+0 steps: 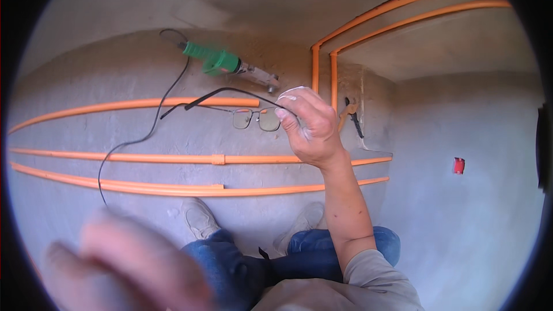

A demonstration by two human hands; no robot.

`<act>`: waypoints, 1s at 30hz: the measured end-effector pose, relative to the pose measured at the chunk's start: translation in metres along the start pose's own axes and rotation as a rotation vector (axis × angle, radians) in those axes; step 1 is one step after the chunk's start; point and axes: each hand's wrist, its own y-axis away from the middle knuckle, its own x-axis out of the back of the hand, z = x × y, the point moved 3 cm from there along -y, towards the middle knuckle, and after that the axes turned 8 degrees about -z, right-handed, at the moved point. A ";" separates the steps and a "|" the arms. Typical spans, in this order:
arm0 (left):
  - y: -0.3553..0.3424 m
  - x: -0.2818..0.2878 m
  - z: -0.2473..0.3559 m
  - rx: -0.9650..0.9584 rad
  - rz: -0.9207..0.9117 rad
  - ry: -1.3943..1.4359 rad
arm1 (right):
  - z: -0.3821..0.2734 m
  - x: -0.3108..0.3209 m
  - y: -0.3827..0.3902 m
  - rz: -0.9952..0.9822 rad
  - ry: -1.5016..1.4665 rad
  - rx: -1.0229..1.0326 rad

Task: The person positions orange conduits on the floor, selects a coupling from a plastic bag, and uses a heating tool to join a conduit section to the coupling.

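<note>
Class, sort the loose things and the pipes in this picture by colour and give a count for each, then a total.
Orange: 7, six pipes and one pair of pliers on the floor
Green: 1, the power tool
Red: 1, a small box on the wall
Black-framed: 1, the glasses held in the right hand
Total: 10

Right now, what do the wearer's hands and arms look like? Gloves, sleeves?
No gloves. The right hand is bare with pale dust on the fingertips; its forearm is bare up to a short beige-grey sleeve. The left hand is a close, blurred shape, apparently bare.
</note>
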 end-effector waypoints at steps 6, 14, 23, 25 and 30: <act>-0.051 0.051 -0.091 -0.653 0.097 -0.165 | -0.014 0.013 0.005 0.133 -0.241 -0.042; -0.049 0.020 -0.089 -1.038 -0.195 -0.161 | -0.087 0.045 0.009 0.265 -0.597 0.154; -0.053 0.012 -0.089 -0.974 -0.225 -0.193 | -0.110 0.052 0.013 0.290 -0.646 0.041; -0.039 0.014 -0.082 -1.126 -0.275 -0.171 | -0.120 0.053 0.013 0.290 -0.719 0.051; -0.024 0.008 -0.060 -1.187 -0.315 -0.021 | -0.147 0.067 0.026 0.388 -0.753 0.134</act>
